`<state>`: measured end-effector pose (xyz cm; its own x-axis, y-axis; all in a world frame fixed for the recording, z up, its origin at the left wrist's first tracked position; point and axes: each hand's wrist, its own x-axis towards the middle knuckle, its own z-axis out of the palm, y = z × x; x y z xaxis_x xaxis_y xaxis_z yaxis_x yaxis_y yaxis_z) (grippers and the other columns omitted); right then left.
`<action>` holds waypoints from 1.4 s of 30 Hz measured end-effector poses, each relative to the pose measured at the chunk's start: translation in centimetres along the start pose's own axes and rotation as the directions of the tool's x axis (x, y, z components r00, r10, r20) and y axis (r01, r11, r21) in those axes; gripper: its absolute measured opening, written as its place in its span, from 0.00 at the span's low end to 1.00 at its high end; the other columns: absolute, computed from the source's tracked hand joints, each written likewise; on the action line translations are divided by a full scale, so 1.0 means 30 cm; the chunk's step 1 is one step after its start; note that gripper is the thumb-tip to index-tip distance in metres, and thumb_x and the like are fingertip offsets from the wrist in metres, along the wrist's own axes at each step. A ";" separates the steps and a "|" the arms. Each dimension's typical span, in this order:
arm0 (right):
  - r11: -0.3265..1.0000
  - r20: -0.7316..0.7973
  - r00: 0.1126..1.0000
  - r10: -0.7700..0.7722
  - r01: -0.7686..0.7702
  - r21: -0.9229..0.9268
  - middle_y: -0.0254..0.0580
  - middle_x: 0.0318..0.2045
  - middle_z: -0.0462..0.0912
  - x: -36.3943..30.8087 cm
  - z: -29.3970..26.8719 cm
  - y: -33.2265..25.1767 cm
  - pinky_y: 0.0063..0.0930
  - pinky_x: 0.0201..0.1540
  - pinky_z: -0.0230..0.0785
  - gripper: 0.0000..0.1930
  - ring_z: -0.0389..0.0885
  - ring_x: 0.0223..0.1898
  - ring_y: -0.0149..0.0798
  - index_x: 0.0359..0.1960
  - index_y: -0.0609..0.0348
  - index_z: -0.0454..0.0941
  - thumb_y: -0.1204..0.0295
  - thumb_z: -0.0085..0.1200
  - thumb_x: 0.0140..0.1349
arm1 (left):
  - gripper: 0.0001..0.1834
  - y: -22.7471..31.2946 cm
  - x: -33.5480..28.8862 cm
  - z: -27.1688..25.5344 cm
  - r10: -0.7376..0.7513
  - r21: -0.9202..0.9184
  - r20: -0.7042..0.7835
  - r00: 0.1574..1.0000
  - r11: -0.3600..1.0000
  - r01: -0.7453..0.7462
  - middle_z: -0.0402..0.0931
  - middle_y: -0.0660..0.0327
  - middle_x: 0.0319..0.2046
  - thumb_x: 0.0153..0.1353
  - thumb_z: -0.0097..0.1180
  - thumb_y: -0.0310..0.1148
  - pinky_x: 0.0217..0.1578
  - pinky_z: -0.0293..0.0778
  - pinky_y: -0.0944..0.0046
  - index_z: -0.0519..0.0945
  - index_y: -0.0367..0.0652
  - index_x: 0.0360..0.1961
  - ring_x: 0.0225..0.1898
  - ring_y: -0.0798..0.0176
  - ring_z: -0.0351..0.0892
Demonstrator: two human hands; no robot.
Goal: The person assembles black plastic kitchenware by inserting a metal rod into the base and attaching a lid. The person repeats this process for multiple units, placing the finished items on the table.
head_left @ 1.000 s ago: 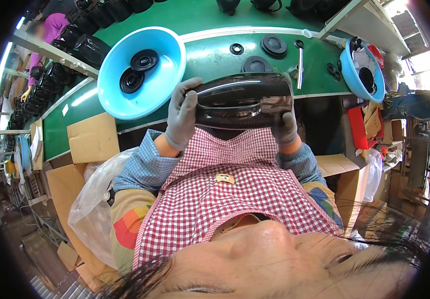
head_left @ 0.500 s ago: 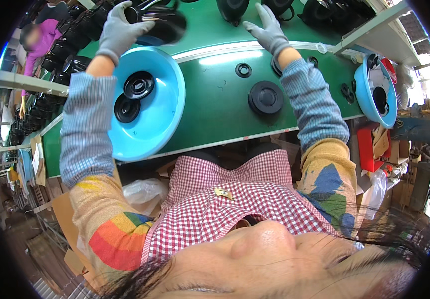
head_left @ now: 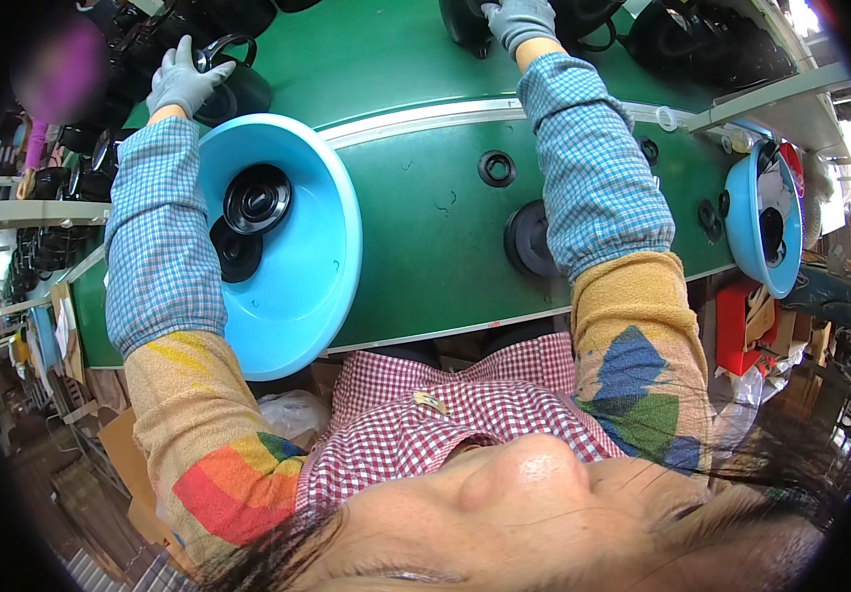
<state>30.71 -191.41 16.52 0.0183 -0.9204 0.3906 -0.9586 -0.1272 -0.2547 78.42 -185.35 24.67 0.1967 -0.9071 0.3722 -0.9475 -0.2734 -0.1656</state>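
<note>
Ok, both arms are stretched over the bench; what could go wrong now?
The left hand is spread at the black jug; a poor grip might topple it toward the blue basin. That basin's rim seems to overhang the green bench's near edge, so a bump from the left sleeve could tip it. The right hand is among dark vessels and might knock one over.

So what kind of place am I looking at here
Probably a factory workshop: there's a long green worktable, many similar black vessels, and a large blue basin holding round black parts.
</note>
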 end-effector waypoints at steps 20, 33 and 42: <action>0.539 0.114 0.752 -0.649 0.349 0.767 0.57 0.69 0.70 -1.328 -0.935 -0.094 0.50 0.69 0.65 0.24 0.67 0.71 0.60 0.44 0.56 0.79 0.78 0.75 0.44 | 0.35 0.343 -1.340 -0.775 0.800 -0.624 -0.444 0.405 0.048 -0.780 0.69 0.50 0.66 0.32 0.79 0.39 0.65 0.65 0.35 0.75 0.48 0.44 0.68 0.38 0.67; 0.966 0.121 0.963 -0.242 0.228 0.125 0.44 0.74 0.64 -1.371 -0.519 0.105 0.50 0.75 0.51 0.41 0.60 0.74 0.49 0.69 0.44 0.70 0.43 0.64 0.55 | 0.24 0.455 -1.859 -0.773 0.873 -0.793 -0.003 0.488 0.295 -0.533 0.75 0.51 0.60 0.48 0.73 0.39 0.57 0.77 0.51 0.82 0.36 0.43 0.65 0.46 0.73; 0.970 0.249 0.954 -0.168 0.205 -0.133 0.36 0.75 0.63 -1.346 -0.261 0.188 0.56 0.76 0.43 0.37 0.55 0.77 0.48 0.75 0.36 0.63 0.42 0.51 0.66 | 0.24 0.522 -1.755 -0.734 0.880 -0.799 0.249 0.405 0.423 -0.427 0.75 0.51 0.60 0.55 0.70 0.41 0.57 0.76 0.48 0.81 0.36 0.46 0.62 0.46 0.74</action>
<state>22.35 -152.08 6.23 0.2492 -0.9486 0.1950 -0.9635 -0.2631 -0.0490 47.67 -134.81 22.58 -0.6908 -0.6879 -0.2226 -0.6864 0.5272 0.5009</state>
